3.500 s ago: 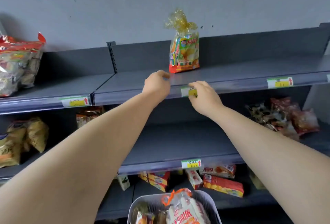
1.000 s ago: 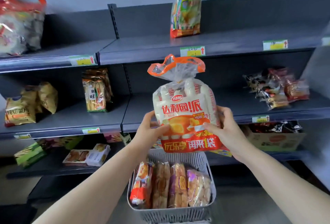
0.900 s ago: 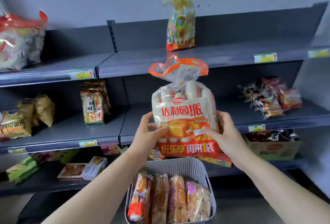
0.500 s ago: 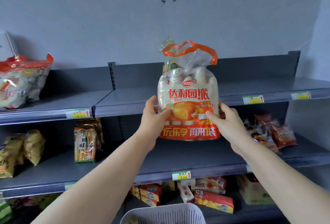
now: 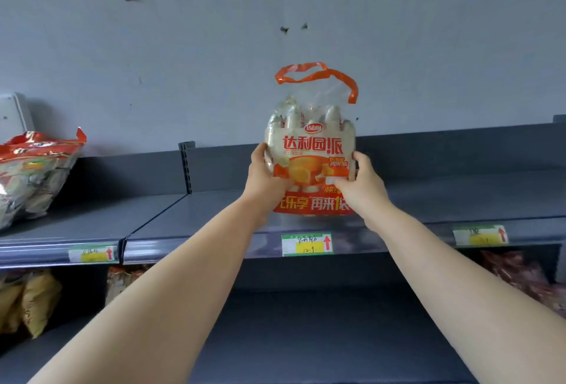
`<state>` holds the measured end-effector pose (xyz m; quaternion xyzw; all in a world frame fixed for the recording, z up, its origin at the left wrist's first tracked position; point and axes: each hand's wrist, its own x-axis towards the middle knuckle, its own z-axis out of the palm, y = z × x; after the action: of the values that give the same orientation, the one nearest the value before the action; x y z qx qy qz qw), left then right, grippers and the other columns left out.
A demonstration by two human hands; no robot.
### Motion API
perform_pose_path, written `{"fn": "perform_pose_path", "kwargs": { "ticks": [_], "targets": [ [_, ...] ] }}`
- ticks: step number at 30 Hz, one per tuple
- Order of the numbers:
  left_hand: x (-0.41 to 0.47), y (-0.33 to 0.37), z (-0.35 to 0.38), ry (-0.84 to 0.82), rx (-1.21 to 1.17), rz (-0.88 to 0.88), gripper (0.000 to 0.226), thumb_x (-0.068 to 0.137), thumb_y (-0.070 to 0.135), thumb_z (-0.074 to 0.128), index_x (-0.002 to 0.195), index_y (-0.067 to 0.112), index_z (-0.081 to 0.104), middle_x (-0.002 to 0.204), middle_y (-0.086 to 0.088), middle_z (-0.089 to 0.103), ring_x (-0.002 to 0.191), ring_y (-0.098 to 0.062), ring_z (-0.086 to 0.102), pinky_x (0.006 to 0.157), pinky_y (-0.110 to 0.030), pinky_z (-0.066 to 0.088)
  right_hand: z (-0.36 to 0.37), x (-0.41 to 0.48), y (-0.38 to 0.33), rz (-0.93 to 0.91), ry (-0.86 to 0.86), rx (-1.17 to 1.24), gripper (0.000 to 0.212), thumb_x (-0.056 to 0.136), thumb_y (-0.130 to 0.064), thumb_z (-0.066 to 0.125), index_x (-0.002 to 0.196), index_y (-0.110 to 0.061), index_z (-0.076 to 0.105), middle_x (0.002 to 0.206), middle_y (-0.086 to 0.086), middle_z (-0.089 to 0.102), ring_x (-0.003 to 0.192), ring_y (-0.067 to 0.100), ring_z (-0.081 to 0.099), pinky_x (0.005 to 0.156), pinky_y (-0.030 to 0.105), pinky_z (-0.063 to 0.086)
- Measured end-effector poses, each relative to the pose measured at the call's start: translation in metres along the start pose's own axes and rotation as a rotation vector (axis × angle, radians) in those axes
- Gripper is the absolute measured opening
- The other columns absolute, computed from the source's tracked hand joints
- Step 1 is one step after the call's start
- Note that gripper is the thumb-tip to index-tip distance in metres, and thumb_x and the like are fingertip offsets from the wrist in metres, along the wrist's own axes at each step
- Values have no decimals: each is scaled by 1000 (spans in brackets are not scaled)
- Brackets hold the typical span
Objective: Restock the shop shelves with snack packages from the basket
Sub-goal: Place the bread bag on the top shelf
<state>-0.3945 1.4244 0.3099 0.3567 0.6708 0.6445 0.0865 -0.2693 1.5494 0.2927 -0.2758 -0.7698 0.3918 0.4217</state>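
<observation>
Both hands grasp one snack bag point(image 5: 311, 150) and hold it upright over the top shelf point(image 5: 459, 196), its bottom edge at or just above the shelf surface; whether it touches cannot be told. The left hand point(image 5: 265, 176) clasps the bag's left side with the thumb across the front, and the right hand point(image 5: 360, 183) clasps the right side the same way. The bag is clear with white rolls inside, an orange and red printed front and one orange handle loop at the top.

Three price tags show on the front edge of the top shelf: one point(image 5: 307, 244) directly below the bag, one point(image 5: 93, 253) to the left and one point(image 5: 479, 235) to the right. One large red and silver bag point(image 5: 33, 169) lies on the far left of the same shelf, well apart from the held bag. On the lower shelf point(image 5: 306, 337), two yellow packets point(image 5: 27, 301) stand at the left and blurred reddish packets point(image 5: 520, 273) sit at the right; their number cannot be told.
</observation>
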Motion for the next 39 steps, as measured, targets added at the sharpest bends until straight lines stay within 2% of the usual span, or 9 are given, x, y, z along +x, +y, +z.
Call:
{"fn": "perform_pose_path", "kwargs": {
  "ticks": [3, 7, 12, 15, 22, 27, 32, 36, 39],
  "targets": [
    [30, -30, 11, 83, 125, -82, 94, 84, 2, 73, 151, 38, 16, 140, 1, 48, 113, -23, 60, 72, -36, 59, 18, 27, 23, -35, -111, -156, 65, 95, -30, 59, 150, -27, 25, 131, 2, 56, 107, 20, 60, 80, 35, 55],
    [69, -52, 14, 219, 215, -114, 98, 85, 2, 70, 154, 37, 9, 142, 2, 50, 117, -24, 59, 85, -42, 58, 42, 61, 36, -100, -207, -267, 78, 88, -21, 67, 150, -29, 20, 130, 7, 51, 103, 21, 60, 81, 39, 58],
    [109, -61, 22, 206, 364, -130, 81, 91, 4, 60, 153, 33, 18, 127, 1, 57, 99, -20, 59, 74, -36, 55, 56, 90, 48, -124, -236, -424, 87, 90, -25, 65, 153, -28, 5, 143, 12, 37, 113, 26, 57, 89, 43, 55],
    [119, -61, 25, 196, 430, -153, 84, 92, 5, 51, 155, 37, 5, 132, -3, 52, 106, -24, 59, 74, -36, 54, 60, 99, 51, -125, -262, -529, 92, 92, -29, 62, 154, -29, -6, 152, 12, 26, 115, 27, 55, 87, 43, 55],
    [92, -60, 15, 216, 451, -116, 96, 87, 8, 58, 155, 38, -3, 157, -2, 30, 129, -30, 49, 96, -49, 52, 62, 75, 37, -134, -212, -585, 96, 94, -41, 59, 154, -21, -13, 163, 13, -10, 150, 35, 3, 114, 54, 27],
    [60, -54, -9, 157, 578, -25, 71, 88, 6, 46, 150, 34, 30, 154, -3, 33, 132, -31, 44, 101, -48, 47, 67, 31, 21, -263, -128, -688, 79, 96, -43, 52, 155, -17, 6, 163, 10, -1, 150, 33, 1, 117, 55, 24],
    [17, -54, -39, 90, 742, 21, 77, 87, 0, 42, 154, 34, 24, 161, 0, 20, 141, -28, 32, 96, -44, 51, 79, -19, -1, -297, -145, -790, 79, 97, -47, 47, 155, -14, 5, 164, 12, 0, 151, 33, -2, 120, 52, 16],
    [-11, -55, -68, 83, 769, 59, 74, 90, -2, 41, 154, 33, 26, 160, 1, 24, 140, -27, 33, 87, -33, 48, 89, -53, -19, -293, -152, -800, 77, 98, -45, 47, 156, -15, 6, 164, 11, 1, 151, 32, 0, 119, 52, 17],
    [-40, -62, -91, 66, 786, 44, 70, 89, -3, 42, 151, 28, 32, 156, -2, 31, 133, -29, 39, 86, -37, 51, 102, -81, -23, -318, -163, -804, 72, 97, -43, 49, 154, -16, 15, 163, 9, 7, 151, 31, 1, 118, 51, 20]
  ]
}}
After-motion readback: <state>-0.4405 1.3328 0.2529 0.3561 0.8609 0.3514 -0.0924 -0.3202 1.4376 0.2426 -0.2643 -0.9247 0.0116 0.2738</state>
